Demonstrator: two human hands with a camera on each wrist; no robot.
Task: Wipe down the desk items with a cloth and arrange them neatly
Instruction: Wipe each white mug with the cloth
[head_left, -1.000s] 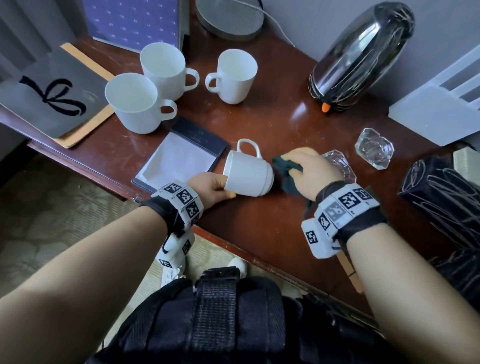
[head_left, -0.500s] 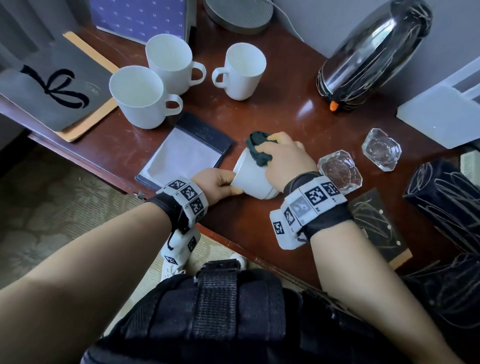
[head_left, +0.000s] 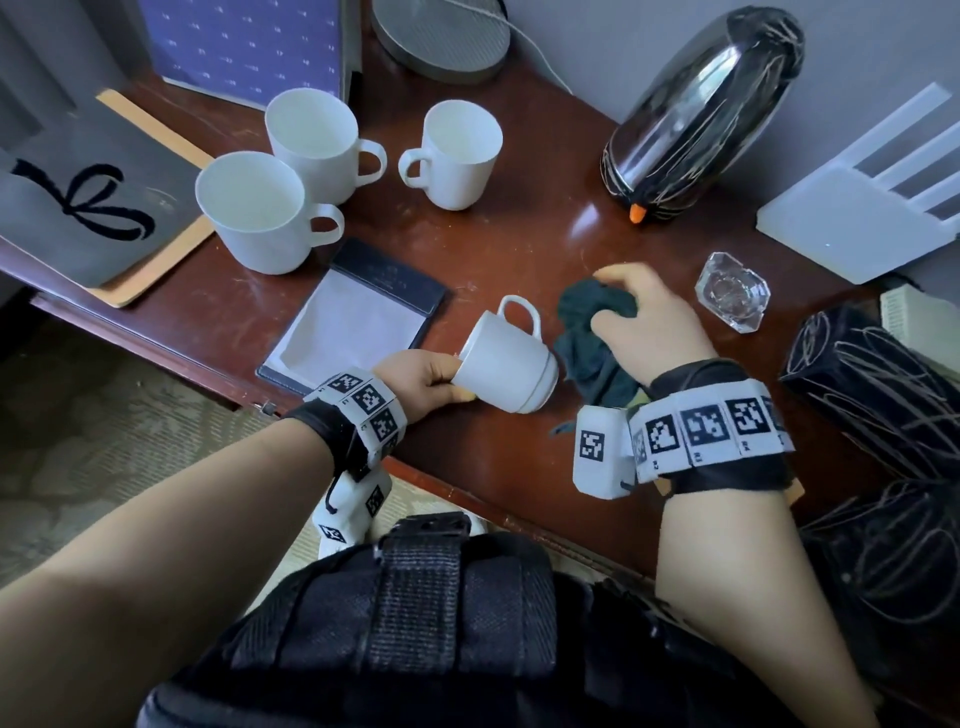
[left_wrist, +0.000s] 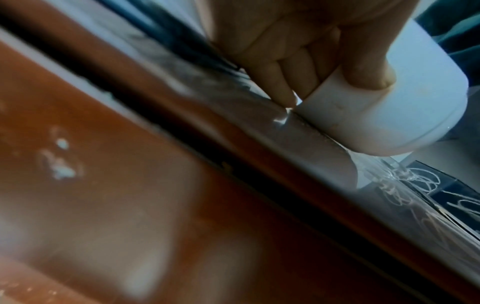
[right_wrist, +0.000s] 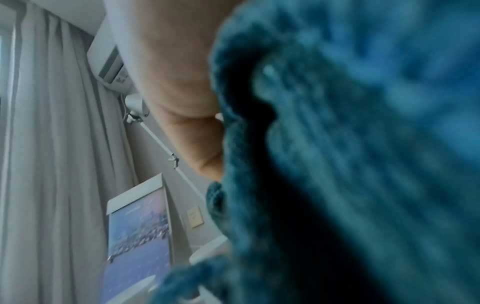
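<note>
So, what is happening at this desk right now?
A person is cleaning cups at a dark wooden desk. The left hand holds a white ceramic mug tipped on its side by the rim. The right hand grips a crumpled dark teal cloth just beside the mug's base. Three more white mugs stand upright behind.

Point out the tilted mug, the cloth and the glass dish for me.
Tilted mug (head_left: 506, 364), head view: on its white side wall, below the handle.
Cloth (head_left: 592, 317), head view: on the bunched dark fabric left of the right hand.
Glass dish (head_left: 732, 291), head view: on its clear centre.
</note>
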